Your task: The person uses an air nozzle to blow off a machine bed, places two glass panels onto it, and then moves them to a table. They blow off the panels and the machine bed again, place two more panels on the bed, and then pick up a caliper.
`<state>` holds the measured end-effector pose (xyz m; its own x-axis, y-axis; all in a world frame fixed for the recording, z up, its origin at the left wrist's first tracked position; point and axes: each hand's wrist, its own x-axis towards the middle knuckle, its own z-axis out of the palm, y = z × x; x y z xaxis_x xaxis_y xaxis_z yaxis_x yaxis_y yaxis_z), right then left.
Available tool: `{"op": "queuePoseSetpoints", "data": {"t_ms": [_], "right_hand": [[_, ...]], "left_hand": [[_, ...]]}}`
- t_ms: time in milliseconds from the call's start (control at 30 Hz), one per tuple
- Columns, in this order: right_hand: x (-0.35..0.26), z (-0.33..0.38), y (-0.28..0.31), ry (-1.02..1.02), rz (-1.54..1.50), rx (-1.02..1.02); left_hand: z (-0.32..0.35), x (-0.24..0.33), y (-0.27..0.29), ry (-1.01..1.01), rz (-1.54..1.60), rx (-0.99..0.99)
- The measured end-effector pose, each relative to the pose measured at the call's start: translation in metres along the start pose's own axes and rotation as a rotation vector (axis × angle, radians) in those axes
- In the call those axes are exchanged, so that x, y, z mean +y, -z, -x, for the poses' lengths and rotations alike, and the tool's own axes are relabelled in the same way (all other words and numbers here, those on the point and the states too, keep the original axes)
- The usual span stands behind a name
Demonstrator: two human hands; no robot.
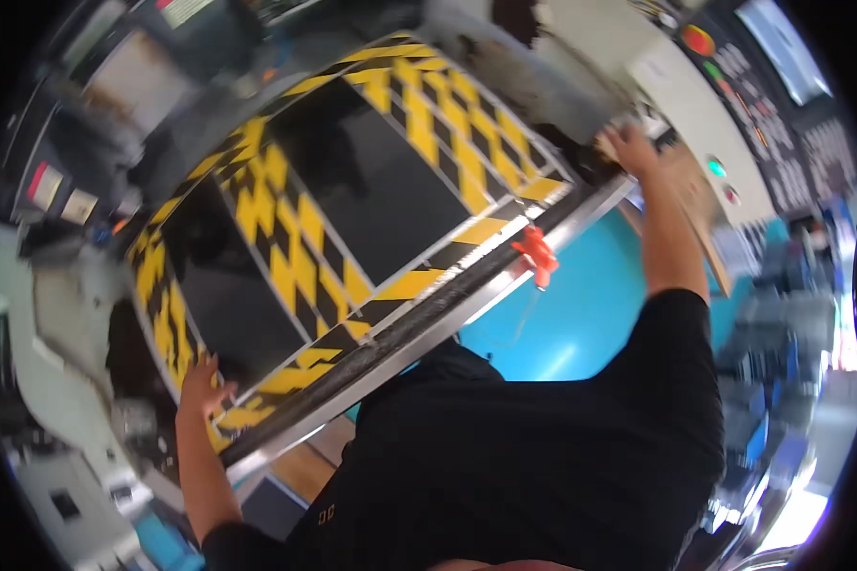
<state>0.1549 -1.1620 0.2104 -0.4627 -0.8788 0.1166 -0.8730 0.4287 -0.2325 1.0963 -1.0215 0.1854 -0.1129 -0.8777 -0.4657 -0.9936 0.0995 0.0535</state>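
Note:
A large flat panel (371, 190) with black fields and yellow-and-black hazard stripes fills the middle of the blurred, tilted view. A metal rail (428, 328) runs along its near edge. My left hand (200, 383) grips the panel's lower left corner, fingers over the striped border. My right hand (631, 147) holds the far right corner, arm stretched out. An orange-red clip (536, 253) sits on the rail between my hands, with a thin cord hanging from it.
A turquoise floor patch (581, 305) lies under the rail by my black-shirted body. Grey machine housings (57, 362) stand at the left. A white wall with coloured lamps (714, 167) and a cardboard piece (695, 200) are at the right.

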Motion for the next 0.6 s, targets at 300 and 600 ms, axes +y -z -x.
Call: {"op": "queuePoseSetpoints", "data": {"t_ms": [300, 600], "right_hand": [[0.027, 0.075, -0.057, 0.125, 0.008, 0.363], [-0.165, 0.234, -0.018, 0.662, -0.171, -0.324]], "left_hand": [[-0.048, 0.169, -0.007, 0.237, 0.269, 0.021], [-0.042, 0.17, -0.01, 0.344, 0.28, 0.003]]}}
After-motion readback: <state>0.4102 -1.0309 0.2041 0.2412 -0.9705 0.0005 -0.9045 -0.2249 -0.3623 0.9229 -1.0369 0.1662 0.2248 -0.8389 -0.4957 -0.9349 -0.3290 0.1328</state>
